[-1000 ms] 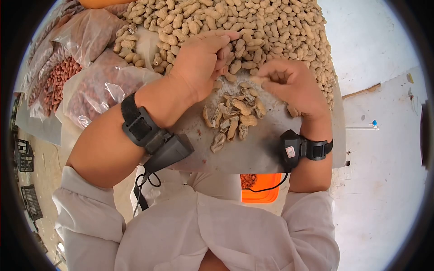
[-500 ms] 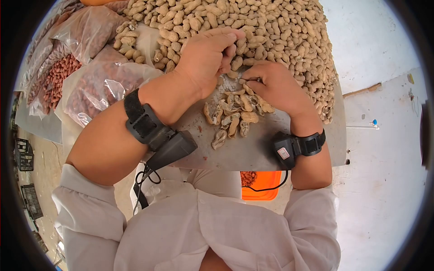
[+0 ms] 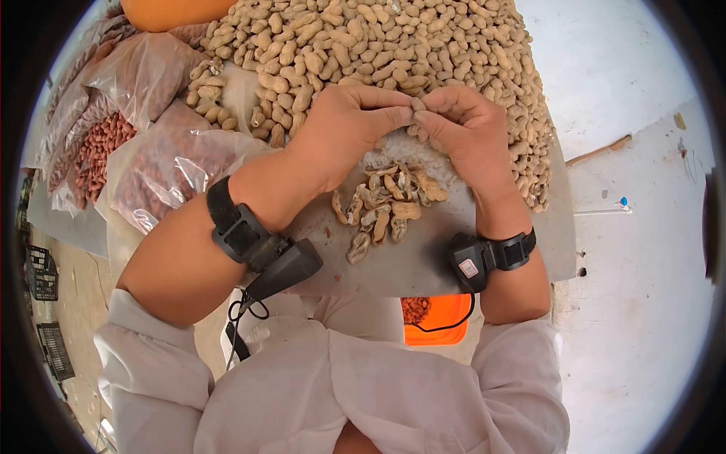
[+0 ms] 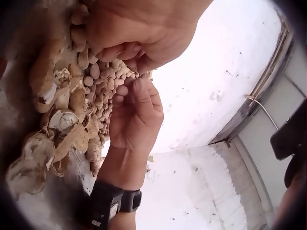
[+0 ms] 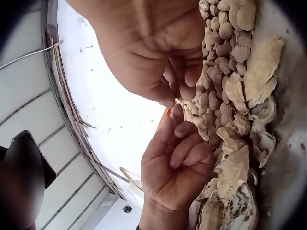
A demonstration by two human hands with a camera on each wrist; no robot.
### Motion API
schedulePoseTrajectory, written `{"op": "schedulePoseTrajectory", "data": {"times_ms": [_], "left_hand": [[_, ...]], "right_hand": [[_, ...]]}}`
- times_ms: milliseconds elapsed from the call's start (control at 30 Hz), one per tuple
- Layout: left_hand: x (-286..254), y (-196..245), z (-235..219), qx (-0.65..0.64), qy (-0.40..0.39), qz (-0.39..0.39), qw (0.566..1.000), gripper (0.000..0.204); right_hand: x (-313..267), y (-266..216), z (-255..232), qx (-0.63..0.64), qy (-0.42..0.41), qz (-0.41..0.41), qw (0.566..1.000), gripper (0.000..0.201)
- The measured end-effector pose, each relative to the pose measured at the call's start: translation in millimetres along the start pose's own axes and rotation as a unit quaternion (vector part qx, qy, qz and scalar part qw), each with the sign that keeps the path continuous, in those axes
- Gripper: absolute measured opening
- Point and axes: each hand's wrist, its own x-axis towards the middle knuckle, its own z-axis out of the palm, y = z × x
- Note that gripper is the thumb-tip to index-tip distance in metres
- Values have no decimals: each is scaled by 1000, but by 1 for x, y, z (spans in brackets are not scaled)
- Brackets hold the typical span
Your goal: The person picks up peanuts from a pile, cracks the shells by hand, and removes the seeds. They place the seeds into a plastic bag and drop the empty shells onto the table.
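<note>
In the head view, my left hand (image 3: pixel 340 125) and right hand (image 3: pixel 476 136) meet at the near edge of the peanut pile (image 3: pixel 378 45). Thumb and forefinger of each pinch a small unshelled peanut (image 3: pixel 417 105) from opposite sides. Fingers hide most of that peanut in the wrist views. Closer to my body, beneath the hands, lies a heap of split peanut shells (image 3: pixel 386 200). The left wrist view shows my right hand (image 4: pixel 136 112) with its fingertips against those of the left.
Clear plastic bags of red shelled peanuts (image 3: pixel 102 151) stand at the left, by my left forearm. An orange container (image 3: pixel 178 11) is behind them. Below the table's front edge (image 3: pixel 363 291) sits an orange tub (image 3: pixel 446 318) with reddish bits inside.
My left hand has drawn back from the pile toward my body. The right hand has risen from beside the shells, and the fingertips of both now meet at one peanut.
</note>
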Motion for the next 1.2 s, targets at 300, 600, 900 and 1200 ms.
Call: {"op": "schedulePoseTrajectory", "data": {"times_ms": [300, 600, 900, 1200], "left_hand": [[-1, -1, -2, 57, -12, 56, 997, 26], [0, -5, -5, 133, -9, 106, 985, 16], [-2, 3, 2, 4, 3, 15, 1000, 17], [9, 4, -14, -168, 35, -13, 985, 23]], "right_hand": [[-4, -4, 4, -31, 12, -13, 999, 11], [-9, -5, 11, -117, 44, -75, 989, 9], [-4, -8, -3, -87, -10, -12, 996, 9], [0, -1, -14, -229, -217, -21, 949, 12]]}}
